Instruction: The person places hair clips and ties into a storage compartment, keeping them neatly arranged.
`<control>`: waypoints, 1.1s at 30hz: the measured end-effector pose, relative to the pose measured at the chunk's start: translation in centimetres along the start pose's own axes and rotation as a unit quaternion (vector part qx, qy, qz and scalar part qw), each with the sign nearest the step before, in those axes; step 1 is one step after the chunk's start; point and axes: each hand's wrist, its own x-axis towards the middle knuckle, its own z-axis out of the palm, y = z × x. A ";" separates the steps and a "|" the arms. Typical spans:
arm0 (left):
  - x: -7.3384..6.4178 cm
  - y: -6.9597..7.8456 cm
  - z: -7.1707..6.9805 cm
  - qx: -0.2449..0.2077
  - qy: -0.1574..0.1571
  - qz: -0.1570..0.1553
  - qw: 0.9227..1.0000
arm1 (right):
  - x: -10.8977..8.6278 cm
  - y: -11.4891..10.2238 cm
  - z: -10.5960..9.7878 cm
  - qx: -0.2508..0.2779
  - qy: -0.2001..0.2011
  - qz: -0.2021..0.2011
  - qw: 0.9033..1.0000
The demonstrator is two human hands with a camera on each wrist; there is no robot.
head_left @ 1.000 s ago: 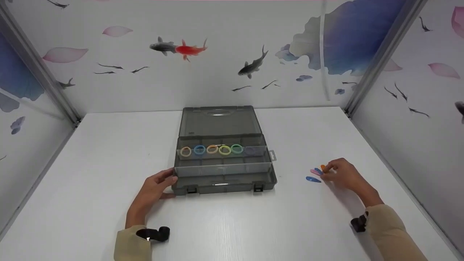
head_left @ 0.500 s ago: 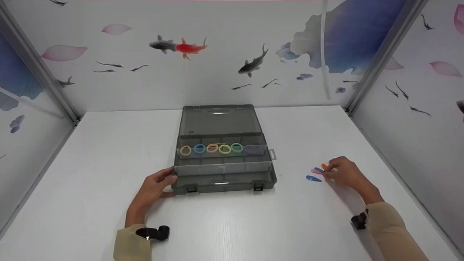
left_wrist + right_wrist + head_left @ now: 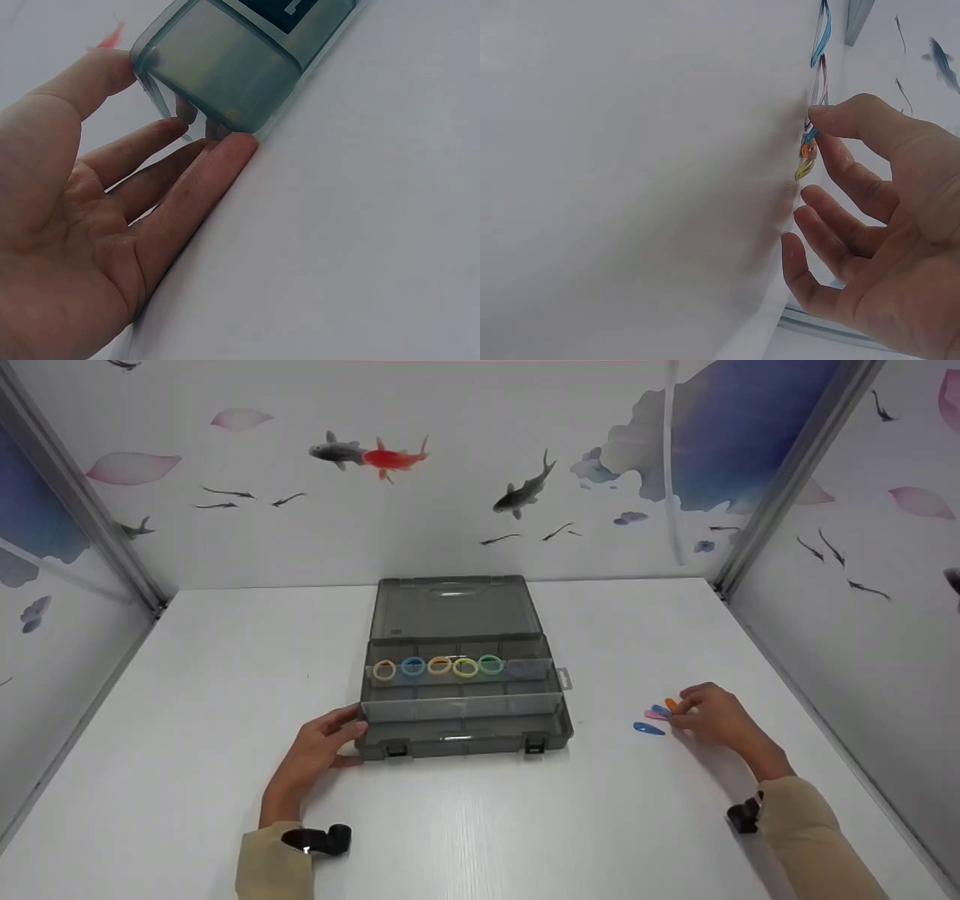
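Note:
A translucent grey compartment box [image 3: 465, 746] lies with its lid raised at the table's middle. My left hand [image 3: 319, 750] holds its front left corner; in the left wrist view the thumb touches the upper edge and fingers lie lower, against the side. My right hand [image 3: 712, 718] is over a small group of hair clips on the right. Its thumb and forefinger pinch a blue hair clip [image 3: 810, 136], partly hidden. Around it are a pink clip [image 3: 652, 715] and an orange clip [image 3: 670, 703]. Another blue clip [image 3: 648, 728] lies slightly apart, nearer the front.
Several coloured rings, including a yellow ring [image 3: 466, 668] and a green ring [image 3: 490, 664], stand in a row in one box compartment. The lid [image 3: 457, 611] leans back towards the patterned rear wall [image 3: 420, 532]. Side walls bound the white table [image 3: 465, 832].
My right hand has barely shifted, with its fingertips still at the clips. The left hand and the box stay in place; the head view has tilted slightly.

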 end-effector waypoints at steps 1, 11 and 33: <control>0.0 -0.1 0.0 0.000 0.000 -0.001 1.000 | 0.0 -0.1 0.0 0.000 0.001 0.001 1.000; -0.1 -0.1 -0.4 0.005 0.002 -0.005 1.000 | 0.5 -2.8 -2.0 0.007 0.030 -0.047 0.998; 0.3 -0.2 0.0 -0.017 0.005 0.003 1.000 | 4.9 -16.8 -0.8 0.004 0.023 -0.178 0.984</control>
